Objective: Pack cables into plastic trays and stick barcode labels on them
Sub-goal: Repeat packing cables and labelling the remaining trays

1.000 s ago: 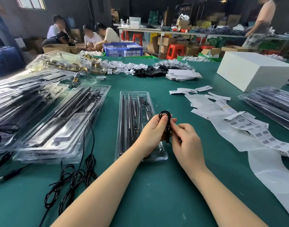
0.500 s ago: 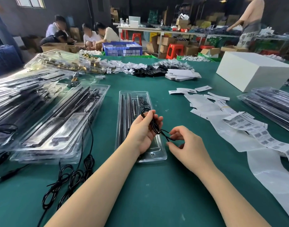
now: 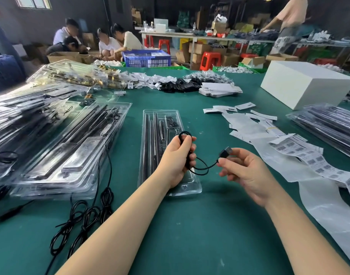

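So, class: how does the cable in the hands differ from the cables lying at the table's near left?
The held cable is gripped coiled in the left hand, its plug pinched by the right hand. The loose cables lie untouched on the table, bundled, tails trailing. All are black.

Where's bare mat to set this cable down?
Free: green mat below the clear tray, between the forearms, and the strip between that tray and the label strips. Crowded: stacked trays and loose cables on the left.
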Action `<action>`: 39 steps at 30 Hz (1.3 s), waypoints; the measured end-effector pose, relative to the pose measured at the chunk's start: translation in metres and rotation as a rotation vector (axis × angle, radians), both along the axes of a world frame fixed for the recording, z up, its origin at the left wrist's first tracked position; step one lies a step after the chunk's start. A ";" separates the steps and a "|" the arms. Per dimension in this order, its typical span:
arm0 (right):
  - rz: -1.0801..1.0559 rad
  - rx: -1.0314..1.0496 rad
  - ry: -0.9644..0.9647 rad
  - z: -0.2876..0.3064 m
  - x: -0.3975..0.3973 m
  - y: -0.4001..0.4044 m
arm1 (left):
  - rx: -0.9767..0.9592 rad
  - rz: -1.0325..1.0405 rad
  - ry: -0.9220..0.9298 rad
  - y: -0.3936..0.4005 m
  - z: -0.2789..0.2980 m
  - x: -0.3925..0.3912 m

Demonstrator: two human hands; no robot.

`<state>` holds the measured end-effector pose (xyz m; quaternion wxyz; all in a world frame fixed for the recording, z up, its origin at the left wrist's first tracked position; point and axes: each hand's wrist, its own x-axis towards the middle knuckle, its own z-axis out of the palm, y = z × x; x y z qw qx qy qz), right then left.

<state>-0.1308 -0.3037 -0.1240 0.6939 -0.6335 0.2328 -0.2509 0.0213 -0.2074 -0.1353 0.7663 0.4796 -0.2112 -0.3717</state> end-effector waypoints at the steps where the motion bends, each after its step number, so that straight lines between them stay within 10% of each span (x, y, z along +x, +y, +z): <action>1: -0.015 0.026 -0.018 -0.002 0.003 0.002 | 0.022 -0.013 -0.079 0.000 0.000 -0.002; 7: -0.137 0.008 -0.112 -0.008 0.023 0.020 | 0.146 -0.067 -0.603 0.001 -0.007 -0.009; 14: -0.248 -0.054 -0.096 -0.012 0.035 0.016 | 0.184 -0.168 -0.719 0.004 -0.005 -0.003; 21: -0.030 -0.791 0.286 -0.032 0.023 0.002 | -0.130 0.022 0.257 0.002 0.014 0.009; 25: -0.008 -0.910 0.256 -0.035 0.028 0.008 | -0.220 0.094 0.444 0.007 0.015 0.022; 34: -0.155 -0.540 0.130 -0.024 0.047 0.013 | 0.500 0.007 -0.757 0.005 0.017 0.009; 39: -0.150 -0.505 0.155 -0.021 0.055 0.015 | 0.702 -0.077 -1.114 0.008 0.028 0.008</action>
